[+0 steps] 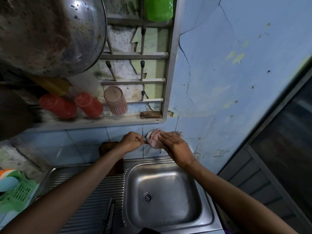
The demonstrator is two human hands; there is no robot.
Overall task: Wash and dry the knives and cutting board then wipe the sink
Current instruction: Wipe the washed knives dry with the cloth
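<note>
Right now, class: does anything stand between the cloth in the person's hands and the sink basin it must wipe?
Nothing visible does. The left hand pinches the cloth, the right hand lies over it, above the back rim of the sink. The basin below holds nothing visible but its drain.

Two bare forearms are showing, with no sleeve reaching into view on either. The left hand [130,141] and the right hand [177,150] are wearing no gloves, rings or watch.
</note>
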